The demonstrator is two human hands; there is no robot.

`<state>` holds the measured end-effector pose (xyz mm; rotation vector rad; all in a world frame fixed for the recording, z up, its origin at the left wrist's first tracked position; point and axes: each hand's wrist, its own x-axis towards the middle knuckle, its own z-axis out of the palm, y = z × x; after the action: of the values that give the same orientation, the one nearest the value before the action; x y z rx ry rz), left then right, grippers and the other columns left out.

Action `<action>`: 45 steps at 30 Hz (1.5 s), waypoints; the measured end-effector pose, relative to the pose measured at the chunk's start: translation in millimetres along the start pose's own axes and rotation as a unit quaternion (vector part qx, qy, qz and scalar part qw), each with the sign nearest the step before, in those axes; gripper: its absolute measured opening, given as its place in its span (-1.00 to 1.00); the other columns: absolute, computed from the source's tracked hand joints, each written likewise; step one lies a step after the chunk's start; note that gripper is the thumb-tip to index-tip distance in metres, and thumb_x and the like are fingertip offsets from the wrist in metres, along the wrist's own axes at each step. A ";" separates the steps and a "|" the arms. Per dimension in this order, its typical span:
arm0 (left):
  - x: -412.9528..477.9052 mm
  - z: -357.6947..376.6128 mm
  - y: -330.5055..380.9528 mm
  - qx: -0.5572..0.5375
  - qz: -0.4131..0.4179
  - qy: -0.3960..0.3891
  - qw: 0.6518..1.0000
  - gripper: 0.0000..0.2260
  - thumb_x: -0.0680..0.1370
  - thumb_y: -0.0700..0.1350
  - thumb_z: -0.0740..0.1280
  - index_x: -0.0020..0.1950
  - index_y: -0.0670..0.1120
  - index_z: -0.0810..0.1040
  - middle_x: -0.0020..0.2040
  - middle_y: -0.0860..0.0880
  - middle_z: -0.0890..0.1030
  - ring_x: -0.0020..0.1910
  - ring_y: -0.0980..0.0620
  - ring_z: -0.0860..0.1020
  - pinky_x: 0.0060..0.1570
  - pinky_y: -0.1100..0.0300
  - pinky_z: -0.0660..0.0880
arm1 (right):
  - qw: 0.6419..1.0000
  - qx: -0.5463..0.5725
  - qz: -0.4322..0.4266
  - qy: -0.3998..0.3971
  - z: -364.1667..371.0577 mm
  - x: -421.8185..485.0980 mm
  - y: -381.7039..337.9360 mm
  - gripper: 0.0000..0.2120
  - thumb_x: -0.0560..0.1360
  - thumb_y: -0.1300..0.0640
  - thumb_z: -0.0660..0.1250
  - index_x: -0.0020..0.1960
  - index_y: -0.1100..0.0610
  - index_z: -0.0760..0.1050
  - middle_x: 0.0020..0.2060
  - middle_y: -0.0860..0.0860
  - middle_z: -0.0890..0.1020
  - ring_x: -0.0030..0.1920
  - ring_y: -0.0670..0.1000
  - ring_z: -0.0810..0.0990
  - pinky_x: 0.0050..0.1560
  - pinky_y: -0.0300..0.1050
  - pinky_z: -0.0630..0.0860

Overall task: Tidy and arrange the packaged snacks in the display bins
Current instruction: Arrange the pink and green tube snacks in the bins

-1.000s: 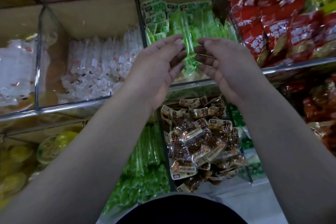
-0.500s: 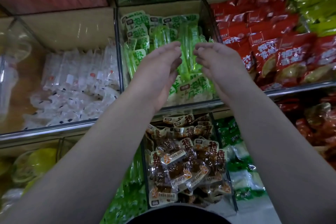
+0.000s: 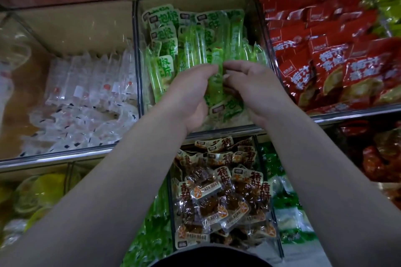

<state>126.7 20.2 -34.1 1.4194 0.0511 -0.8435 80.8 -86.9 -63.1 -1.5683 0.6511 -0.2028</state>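
Observation:
A clear display bin (image 3: 137, 65) in the middle of the upper shelf holds several long green snack packets (image 3: 195, 45), most standing upright against the back. My left hand (image 3: 191, 95) and my right hand (image 3: 253, 89) are both inside this bin, close together near its front. Between them stands one green snack packet (image 3: 217, 76). My left hand's curled fingers wrap its left side, and my right hand's fingertips pinch its right side. The packet's lower part is hidden behind my hands.
Left of the green bin is a bin of clear white packets (image 3: 91, 84); to its right are red packets (image 3: 336, 56). A metal shelf rail (image 3: 65, 156) runs along the front. Below it lie brown packets (image 3: 223, 191), more green packets (image 3: 152, 236) and yellow items (image 3: 39, 191).
Both hands have dropped lower into the green bin and drawn closer together around the green packet. The view has moved in towards the shelf.

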 end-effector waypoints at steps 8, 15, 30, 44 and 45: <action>-11.2 -5.6 0.9 -0.035 0.049 0.026 0.998 -0.70 0.63 -0.22 0.19 0.37 -0.17 0.42 0.27 -0.20 0.54 0.28 -0.12 0.50 0.38 -0.15 0.34 | 0.998 0.053 -0.031 -0.004 1.5 -10.5 -14.4 -0.85 0.51 0.27 0.39 0.02 0.07 0.53 -0.08 0.01 0.65 -0.11 -0.10 0.63 0.02 -0.20 0.59; -38.2 -17.5 1.3 -0.040 0.111 0.003 0.993 -0.77 0.64 -0.28 0.17 0.26 -0.14 0.48 0.04 -0.14 0.63 -0.11 0.04 0.63 -0.14 0.18 0.60 | 0.994 0.094 -0.050 -0.018 8.9 -39.6 -28.8 -0.84 0.51 0.26 0.39 0.04 0.08 0.50 0.00 0.03 0.61 0.00 -0.02 0.61 0.01 -0.12 0.62; -89.6 -102.1 -15.4 -0.028 0.099 -0.059 0.993 -0.89 0.57 -0.20 0.32 0.09 -0.15 0.50 -0.33 0.00 0.64 -0.44 0.13 0.55 -0.43 0.29 0.51 | 0.991 0.122 -0.024 -0.047 73.2 -108.0 -18.7 -0.81 0.49 0.23 0.40 0.08 0.09 0.50 -0.08 0.02 0.67 -0.09 -0.02 0.65 0.03 -0.04 0.61; -111.0 -180.4 -43.5 0.039 0.039 -0.131 0.990 -0.96 0.49 -0.17 0.37 -0.10 -0.13 0.57 -0.31 -0.03 0.63 -0.35 0.07 0.59 -0.27 0.16 0.59 | 0.987 0.143 0.028 -0.064 134.8 -149.4 15.8 -0.78 0.46 0.29 0.40 0.08 0.16 0.49 -0.10 0.06 0.66 -0.10 0.01 0.64 0.03 -0.04 0.62; -111.9 -184.5 -46.3 0.043 0.035 -0.142 0.988 -0.95 0.51 -0.19 0.35 -0.15 -0.10 0.57 -0.32 -0.02 0.63 -0.35 0.07 0.59 -0.26 0.15 0.60 | 0.987 0.142 0.034 -0.065 137.4 -151.5 19.4 -0.77 0.46 0.29 0.40 0.09 0.16 0.49 -0.07 0.07 0.65 -0.09 0.01 0.64 0.01 -0.06 0.63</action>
<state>103.4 238.8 -53.5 1.3607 -0.2550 -0.9909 20.1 109.3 -60.2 -1.2722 0.5468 -0.1338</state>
